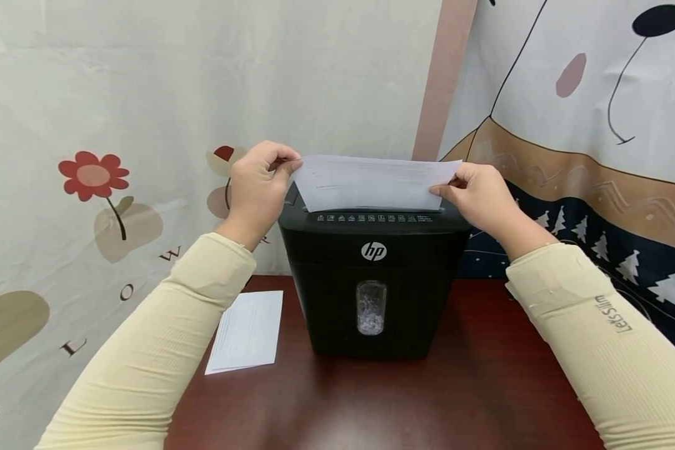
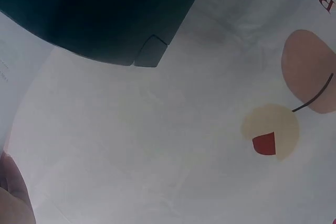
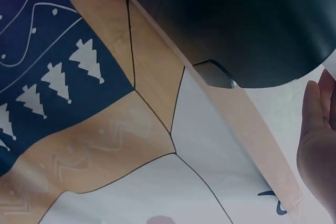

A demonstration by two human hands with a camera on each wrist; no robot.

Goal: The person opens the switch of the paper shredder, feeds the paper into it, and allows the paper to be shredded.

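Observation:
A printed white sheet of paper stands in the top slot of a black HP paper shredder. My left hand pinches the sheet's upper left corner between thumb and fingers. At the right edge, my right hand pinches it the same way. The sheet's lower edge is hidden in the slot. Shredded bits show behind the shredder's clear window. In the left wrist view, part of the left hand appears at the lower left. The right wrist view catches part of the right hand at its right edge.
Folded or stacked printed papers lie on the dark red-brown table, left of the shredder. Behind it hangs a pale curtain with flower prints. A cloth with trees and brown bands hangs at the right.

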